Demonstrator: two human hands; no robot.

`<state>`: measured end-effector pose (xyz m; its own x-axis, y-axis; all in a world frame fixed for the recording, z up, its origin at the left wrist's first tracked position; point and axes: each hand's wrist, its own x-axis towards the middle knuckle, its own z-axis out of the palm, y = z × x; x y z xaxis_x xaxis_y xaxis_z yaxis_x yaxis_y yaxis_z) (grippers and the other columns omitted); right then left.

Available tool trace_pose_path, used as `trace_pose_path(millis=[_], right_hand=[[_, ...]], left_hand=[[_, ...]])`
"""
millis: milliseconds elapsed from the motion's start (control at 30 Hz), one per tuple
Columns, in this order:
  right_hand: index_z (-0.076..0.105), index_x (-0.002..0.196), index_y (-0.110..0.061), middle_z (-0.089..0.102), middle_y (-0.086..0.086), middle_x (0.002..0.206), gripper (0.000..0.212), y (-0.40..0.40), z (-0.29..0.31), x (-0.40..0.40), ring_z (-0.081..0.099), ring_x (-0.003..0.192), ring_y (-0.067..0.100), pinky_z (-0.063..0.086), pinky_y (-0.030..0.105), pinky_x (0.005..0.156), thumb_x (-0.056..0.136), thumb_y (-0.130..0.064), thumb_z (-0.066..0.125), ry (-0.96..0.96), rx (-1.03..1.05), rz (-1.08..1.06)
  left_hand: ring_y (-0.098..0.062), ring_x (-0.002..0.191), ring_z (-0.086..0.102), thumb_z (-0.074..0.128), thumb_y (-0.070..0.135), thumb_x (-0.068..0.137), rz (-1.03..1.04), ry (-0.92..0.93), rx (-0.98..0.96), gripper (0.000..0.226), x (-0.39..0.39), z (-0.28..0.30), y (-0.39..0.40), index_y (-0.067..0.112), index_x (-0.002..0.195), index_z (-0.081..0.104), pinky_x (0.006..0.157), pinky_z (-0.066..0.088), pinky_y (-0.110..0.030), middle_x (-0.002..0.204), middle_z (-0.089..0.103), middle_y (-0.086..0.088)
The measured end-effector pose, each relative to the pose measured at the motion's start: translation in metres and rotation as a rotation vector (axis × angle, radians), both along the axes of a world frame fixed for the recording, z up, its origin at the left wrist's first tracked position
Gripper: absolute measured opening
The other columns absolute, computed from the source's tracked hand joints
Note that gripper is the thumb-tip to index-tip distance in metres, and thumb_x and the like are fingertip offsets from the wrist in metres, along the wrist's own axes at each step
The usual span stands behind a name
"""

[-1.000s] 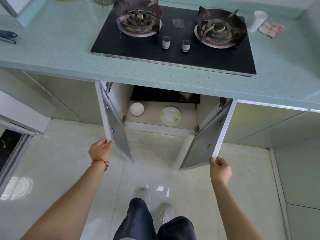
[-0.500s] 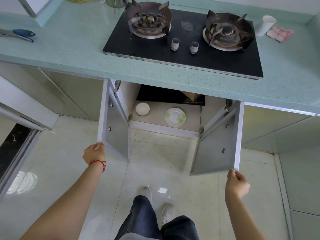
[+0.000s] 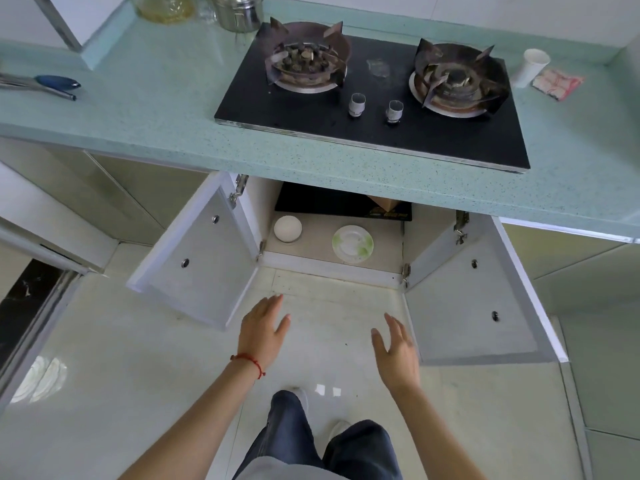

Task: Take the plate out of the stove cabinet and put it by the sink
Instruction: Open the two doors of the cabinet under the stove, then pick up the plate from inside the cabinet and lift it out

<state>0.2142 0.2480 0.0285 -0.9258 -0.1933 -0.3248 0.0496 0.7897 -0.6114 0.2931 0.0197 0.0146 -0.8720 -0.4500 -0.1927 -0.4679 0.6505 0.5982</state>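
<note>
Plate (image 3: pixel 353 243) lying flat, face up, round so no long axis, seemingly untouched in open cabinet (image 3: pixel 332 268); left hand (image 3: pixel 264 330) and right hand (image 3: pixel 398 355) hovering, fingers spread, empty.

Ahead of your left hand (image 3: pixel 264 329) and right hand (image 3: pixel 398 355) the stove cabinet (image 3: pixel 332 252) stands open, one door (image 3: pixel 199 251) swung out left of your left hand, the other door (image 3: pixel 471 292) right of your right hand. Inside, the plate (image 3: pixel 352 244) lies beyond your right hand, a bowl (image 3: pixel 287 229) to its left, beyond your left hand. Above them the gas stove (image 3: pixel 374 98) sits on the countertop (image 3: pixel 138 109), a paper cup (image 3: pixel 530 67) to its right.
</note>
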Motion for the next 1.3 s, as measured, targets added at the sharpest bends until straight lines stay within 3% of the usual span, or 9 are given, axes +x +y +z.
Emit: trace_pose_path(millis=[200, 467, 667, 867, 1300], right_hand=[[0.026, 0.14, -0.016, 0.029, 0.005, 0.15, 0.051, -0.013, -0.001, -0.01, 0.024, 0.138, 0.02, 0.028, 0.038, 0.112, 0.095, -0.037, 0.038, 0.076, 0.131, 0.145], [0.026, 0.14, -0.014, 0.026, 0.007, 0.152, 0.052, -0.012, -0.009, -0.04, 0.021, 0.14, 0.021, 0.02, 0.035, 0.114, 0.095, -0.038, 0.036, 0.139, 0.217, 0.243], [0.024, 0.14, -0.013, 0.024, 0.007, 0.152, 0.052, 0.001, -0.018, -0.081, 0.019, 0.14, 0.021, 0.016, 0.035, 0.115, 0.095, -0.038, 0.034, 0.127, 0.255, 0.316], [0.029, 0.138, -0.011, 0.028, 0.009, 0.151, 0.051, 0.009, -0.035, -0.131, 0.022, 0.139, 0.022, 0.021, 0.037, 0.114, 0.095, -0.035, 0.038, 0.129, 0.238, 0.318], [0.033, 0.136, -0.008, 0.033, 0.013, 0.148, 0.05, -0.006, -0.122, -0.215, 0.025, 0.138, 0.027, 0.023, 0.04, 0.112, 0.094, -0.032, 0.042, 0.133, 0.245, 0.253]], left_hand=[[-0.024, 0.14, 0.023, 0.039, 0.033, 0.093, -0.243, -0.079, -0.204, 0.049, -0.023, -0.007, 0.006, 0.014, 0.138, 0.03, 0.114, 0.025, -0.042, 0.15, 0.031, -0.007], [-0.023, 0.14, 0.022, 0.037, 0.037, 0.093, -0.345, -0.117, -0.267, 0.051, -0.051, -0.022, 0.023, 0.016, 0.139, 0.027, 0.114, 0.023, -0.043, 0.15, 0.031, -0.006], [-0.026, 0.137, 0.031, 0.043, 0.035, 0.092, -0.326, -0.142, -0.304, 0.05, -0.082, -0.026, 0.031, 0.013, 0.136, 0.034, 0.111, 0.029, -0.046, 0.145, 0.039, -0.01], [-0.027, 0.136, 0.032, 0.042, 0.035, 0.092, -0.259, -0.176, -0.311, 0.05, -0.123, -0.045, 0.038, 0.013, 0.135, 0.035, 0.11, 0.03, -0.046, 0.145, 0.039, -0.01], [-0.028, 0.135, 0.033, 0.043, 0.033, 0.092, -0.313, -0.122, -0.322, 0.05, -0.219, -0.126, 0.016, 0.01, 0.135, 0.035, 0.11, 0.029, -0.046, 0.144, 0.04, -0.012]])
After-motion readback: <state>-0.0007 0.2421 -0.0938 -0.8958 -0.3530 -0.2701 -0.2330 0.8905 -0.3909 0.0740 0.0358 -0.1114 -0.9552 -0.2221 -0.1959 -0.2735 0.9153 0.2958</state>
